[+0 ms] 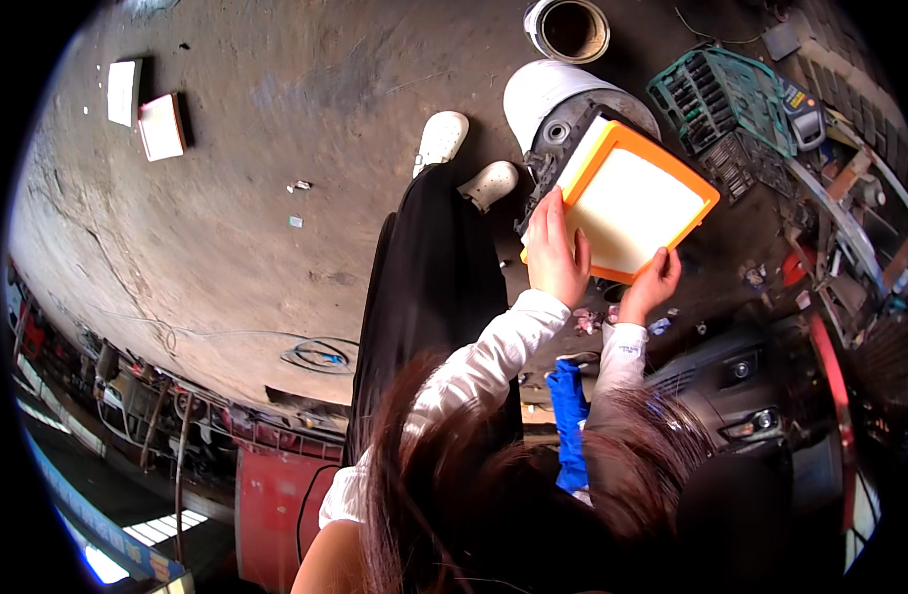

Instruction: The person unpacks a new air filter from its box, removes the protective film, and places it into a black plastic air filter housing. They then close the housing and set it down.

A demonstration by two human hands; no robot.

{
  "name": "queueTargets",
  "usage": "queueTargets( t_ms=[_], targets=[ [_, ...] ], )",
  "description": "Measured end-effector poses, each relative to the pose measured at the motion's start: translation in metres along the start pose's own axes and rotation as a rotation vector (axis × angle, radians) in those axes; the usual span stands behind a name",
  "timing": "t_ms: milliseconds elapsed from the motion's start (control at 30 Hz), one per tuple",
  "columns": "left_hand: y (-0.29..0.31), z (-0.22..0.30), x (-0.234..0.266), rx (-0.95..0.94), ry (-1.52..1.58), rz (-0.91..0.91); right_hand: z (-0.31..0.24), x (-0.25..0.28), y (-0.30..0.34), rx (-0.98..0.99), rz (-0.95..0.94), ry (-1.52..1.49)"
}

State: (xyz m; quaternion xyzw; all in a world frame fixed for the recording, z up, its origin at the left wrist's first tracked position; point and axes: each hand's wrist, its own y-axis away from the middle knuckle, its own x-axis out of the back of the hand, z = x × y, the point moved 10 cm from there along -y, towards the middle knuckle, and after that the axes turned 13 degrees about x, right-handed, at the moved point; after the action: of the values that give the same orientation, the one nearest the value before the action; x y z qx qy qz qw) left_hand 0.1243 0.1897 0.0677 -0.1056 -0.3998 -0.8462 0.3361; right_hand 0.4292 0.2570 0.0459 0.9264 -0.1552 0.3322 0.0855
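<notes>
I hold a flat rectangular air filter (632, 203) with an orange frame and a cream pleated face, tilted over the concrete floor. My left hand (556, 247) grips its near left edge with the thumb on the frame. At the lower corner, my right hand (654, 284) holds the frame from below. Both arms are in white sleeves. My black trousers (434, 277) and white shoes (442, 137) show to the left of the filter. Behind the filter sits a black housing part (551, 148), partly hidden.
A green tool case (721, 94) with sockets lies at the upper right beside metal clutter. A white drum (543, 89) and an open round can (570, 30) stand beyond the filter. Two flat boxes (162, 127) lie far left. A coiled cable (320, 353) and a blue cloth (570, 416) are nearer.
</notes>
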Motion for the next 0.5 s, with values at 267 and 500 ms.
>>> queueTargets(
  t_ms=[267, 500],
  targets=[
    [-0.019, -0.012, 0.003, -0.03, 0.065, -0.064, 0.009, 0.009, -0.005, -0.032, -0.092, 0.001],
    [-0.024, -0.012, 0.006, -0.045, 0.115, -0.064, 0.018, 0.01, -0.007, -0.139, -0.168, -0.096]
  ],
)
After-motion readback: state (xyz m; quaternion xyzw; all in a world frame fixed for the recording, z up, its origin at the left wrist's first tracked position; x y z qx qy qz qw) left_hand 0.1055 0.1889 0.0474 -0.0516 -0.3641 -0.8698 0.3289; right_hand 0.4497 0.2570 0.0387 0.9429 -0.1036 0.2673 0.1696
